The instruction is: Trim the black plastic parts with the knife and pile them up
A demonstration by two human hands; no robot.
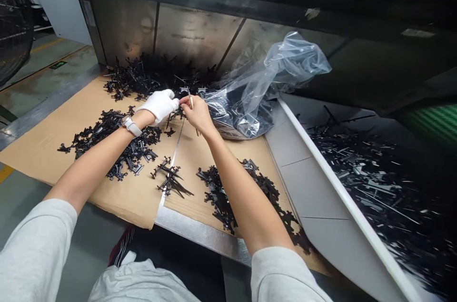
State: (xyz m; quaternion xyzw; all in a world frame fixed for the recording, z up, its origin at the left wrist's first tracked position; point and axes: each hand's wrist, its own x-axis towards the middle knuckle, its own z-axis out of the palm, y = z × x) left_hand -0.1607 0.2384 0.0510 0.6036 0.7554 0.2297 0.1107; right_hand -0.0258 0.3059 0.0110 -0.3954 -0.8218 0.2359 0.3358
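Head view: the left hand [160,104], in a white glove, is closed round one end of a black plastic part [174,115], its fingers curled tight on it. The right hand [198,112] is bare and pinches a thin tan tool [192,102] between thumb and fingertips; it may be a small blade, but the tip is too small to tell. The two hands meet fingertip to fingertip, raised a little over the far middle of the cardboard [43,145], and the part hangs just below them.

A watch [131,126] sits on the left wrist. Black parts lie in heaps on the cardboard: a far pile [143,78] against the steel wall, a left pile [107,135] under the left forearm, a small cluster [171,180] between the arms, and a right pile [221,192] partly hidden by the right forearm.

Just right of the hands a clear bag [257,88] slumps open, dark parts showing through it. Beside it a white bin [321,159] slopes away to the right, holding black scrap [385,188]. The cardboard rests on a metal table [200,233].
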